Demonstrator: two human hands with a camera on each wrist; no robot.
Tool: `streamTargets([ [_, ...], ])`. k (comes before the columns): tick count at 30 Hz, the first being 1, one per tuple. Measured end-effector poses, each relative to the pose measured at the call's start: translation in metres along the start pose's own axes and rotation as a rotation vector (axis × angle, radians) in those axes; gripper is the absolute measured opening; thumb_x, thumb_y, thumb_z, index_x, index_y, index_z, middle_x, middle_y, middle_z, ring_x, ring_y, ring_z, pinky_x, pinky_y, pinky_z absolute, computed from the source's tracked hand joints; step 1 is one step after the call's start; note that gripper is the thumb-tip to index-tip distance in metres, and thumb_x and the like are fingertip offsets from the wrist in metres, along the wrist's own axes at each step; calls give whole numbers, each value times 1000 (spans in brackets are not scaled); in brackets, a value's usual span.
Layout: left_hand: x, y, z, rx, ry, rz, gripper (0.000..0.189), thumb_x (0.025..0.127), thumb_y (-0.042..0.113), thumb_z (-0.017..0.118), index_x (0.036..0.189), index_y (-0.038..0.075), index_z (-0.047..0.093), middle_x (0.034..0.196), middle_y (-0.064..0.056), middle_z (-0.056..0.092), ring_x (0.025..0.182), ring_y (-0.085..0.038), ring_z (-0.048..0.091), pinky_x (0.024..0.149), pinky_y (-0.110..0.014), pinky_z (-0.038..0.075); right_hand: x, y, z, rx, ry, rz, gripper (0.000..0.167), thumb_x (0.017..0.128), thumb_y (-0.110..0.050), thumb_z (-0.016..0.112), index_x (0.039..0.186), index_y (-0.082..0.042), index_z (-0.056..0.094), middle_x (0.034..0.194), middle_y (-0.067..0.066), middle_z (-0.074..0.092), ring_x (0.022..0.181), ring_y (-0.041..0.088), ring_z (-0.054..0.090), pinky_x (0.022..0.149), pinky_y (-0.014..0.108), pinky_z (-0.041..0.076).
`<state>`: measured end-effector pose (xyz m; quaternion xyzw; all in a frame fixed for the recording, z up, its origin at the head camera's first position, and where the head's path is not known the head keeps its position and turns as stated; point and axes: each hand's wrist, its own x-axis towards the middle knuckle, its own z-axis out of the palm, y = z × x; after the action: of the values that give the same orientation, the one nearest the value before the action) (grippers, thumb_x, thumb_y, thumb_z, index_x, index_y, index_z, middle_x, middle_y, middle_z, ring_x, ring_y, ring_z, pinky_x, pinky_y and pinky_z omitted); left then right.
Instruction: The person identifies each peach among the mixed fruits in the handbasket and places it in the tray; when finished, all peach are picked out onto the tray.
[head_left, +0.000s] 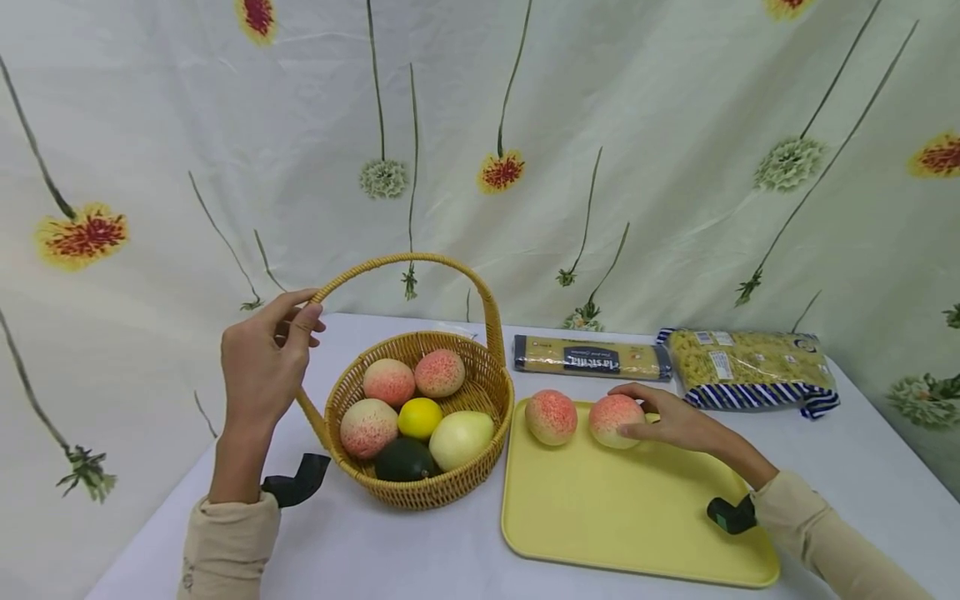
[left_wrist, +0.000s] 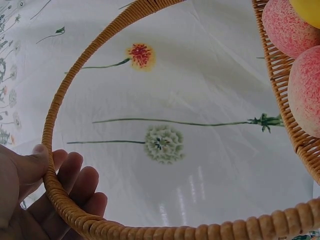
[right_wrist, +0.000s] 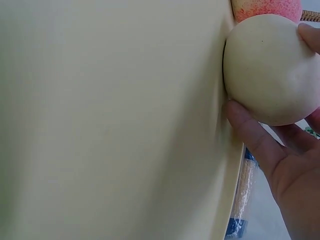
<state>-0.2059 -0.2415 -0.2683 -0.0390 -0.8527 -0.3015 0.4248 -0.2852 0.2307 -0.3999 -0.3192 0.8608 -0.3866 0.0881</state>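
Yellow plastic-looking tray point(head_left: 600, 508) carries two peaches at its far edge; the right hand point(head_left: 669, 418) grips the right-hand peach point(head_left: 611, 418). The left-hand peach point(head_left: 551, 417) stands between it and a wicker basket point(head_left: 431, 496), whose handle point(head_left: 492, 321) the left hand point(head_left: 266, 362) pinches. Inside lie three peaches point(head_left: 388, 382), a lemon point(head_left: 420, 418), a pale fruit point(head_left: 461, 440) and a dark green one. Behind the tray lie a long pasta packet point(head_left: 592, 358) and a short-pasta bag point(head_left: 750, 367). Fingers partly cover the gripped peach; the dark fruit's kind is unclear.
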Motion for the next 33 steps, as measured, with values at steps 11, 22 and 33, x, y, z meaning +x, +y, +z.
streamTargets([
  [11,1,0,0,-7,-1,-3,27,96,22,59,118,9,68,79,-12,70,60,16,47,53,-6,39,1,0,1,13,2,1,52,91,-22,65,135,-1,47,125,14,57,101,17,57,80,34,49],
  [22,1,1,1,-14,-6,-9,27,96,22,59,118,9,68,78,-12,70,59,16,49,52,-7,39,-1,1,2,30,11,30,54,90,-23,65,135,-1,47,126,16,56,100,18,56,79,31,49],
  [33,1,1,-1,-13,-8,-12,26,96,21,59,118,9,68,78,-12,70,59,14,49,51,-7,40,-3,2,4,40,23,39,54,90,-23,65,136,-2,46,130,17,53,104,22,54,81,32,48],
])
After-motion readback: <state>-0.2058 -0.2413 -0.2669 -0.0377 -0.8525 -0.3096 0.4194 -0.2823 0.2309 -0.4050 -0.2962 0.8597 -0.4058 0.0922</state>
